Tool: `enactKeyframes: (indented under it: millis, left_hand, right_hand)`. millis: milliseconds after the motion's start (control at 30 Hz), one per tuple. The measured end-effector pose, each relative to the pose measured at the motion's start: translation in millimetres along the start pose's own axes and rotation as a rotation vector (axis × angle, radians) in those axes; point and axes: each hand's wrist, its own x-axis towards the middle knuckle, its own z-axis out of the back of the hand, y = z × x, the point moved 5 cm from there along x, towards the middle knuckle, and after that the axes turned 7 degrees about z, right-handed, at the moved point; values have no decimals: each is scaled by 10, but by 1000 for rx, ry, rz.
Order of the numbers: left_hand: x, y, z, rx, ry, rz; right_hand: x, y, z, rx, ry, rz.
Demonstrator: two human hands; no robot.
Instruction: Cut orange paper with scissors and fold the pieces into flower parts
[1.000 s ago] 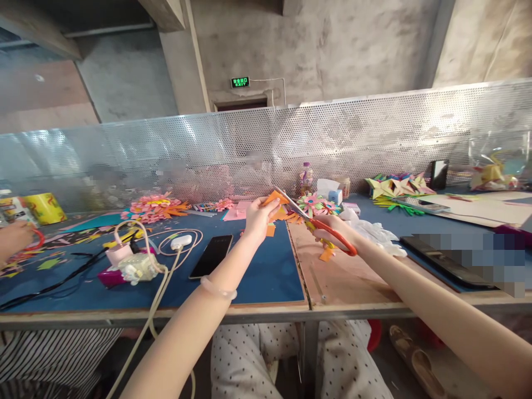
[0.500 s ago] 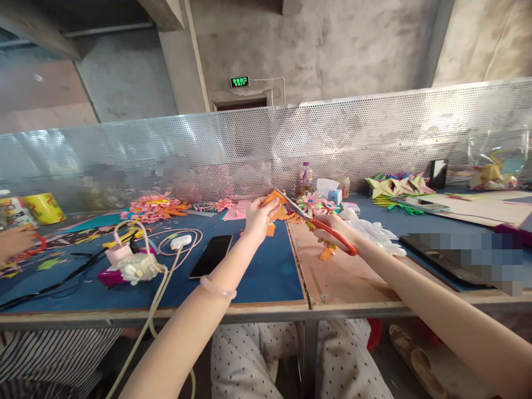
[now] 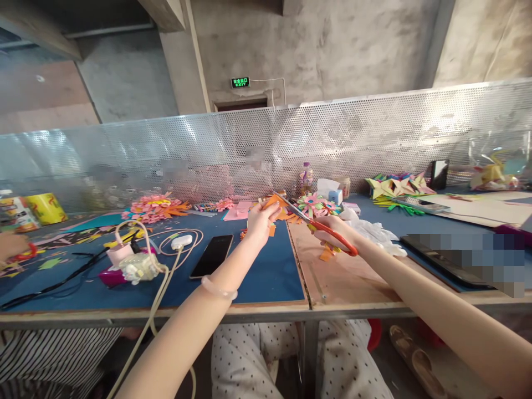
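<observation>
My left hand (image 3: 261,220) pinches a small piece of orange paper (image 3: 274,200) above the table. Red-handled scissors (image 3: 334,235) are in my right hand (image 3: 332,227), with the fingers wrapped round the handle. Their blades point up and left, the tips at the orange paper; whether they are parted is too small to tell. Below my hands lie orange scraps (image 3: 326,254). Just behind the scissors sits a bunch of pink and green paper flowers (image 3: 315,204).
A black phone (image 3: 213,256) lies left of my forearm, near a power strip with chargers (image 3: 135,266) and loose cables. Pink paper flowers (image 3: 154,206), a drink bottle (image 3: 306,176) and a tissue pack (image 3: 334,195) stand further back. A co-worker's hand (image 3: 12,245) shows at far left.
The scissor tips have shifted slightly at the orange paper, and the paper's visible outline looks more pointed. Both my hands stay in nearly the same place. The co-worker's hand has moved left.
</observation>
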Motion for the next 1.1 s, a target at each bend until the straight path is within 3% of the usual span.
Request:
enactKeyframes:
  millis: [1100]
  left_hand:
    - [38,125,98,-30,-74,88]
  right_hand:
    - [-23,36,-7,8,44,-19]
